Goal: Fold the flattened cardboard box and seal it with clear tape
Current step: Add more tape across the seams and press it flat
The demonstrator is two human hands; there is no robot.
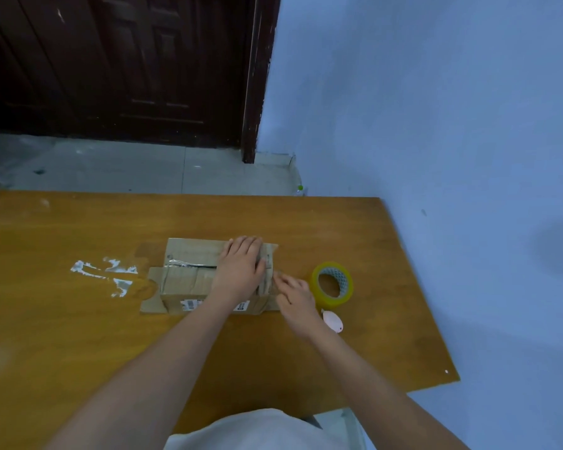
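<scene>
We see a plain room in what looks like a home or small back room pressed into use for packing. A dark panelled wooden door (127,69) fills the upper left of the frame, its scuffed frame (257,79) meeting a bare pale-blue wall (436,108) on the right. Below the door lies a pale tiled floor (127,167), marked and dusty. Across the lower half we see an orange-brown wooden surface (62,319), scarred left of centre with torn white tape residue (108,274).
</scene>
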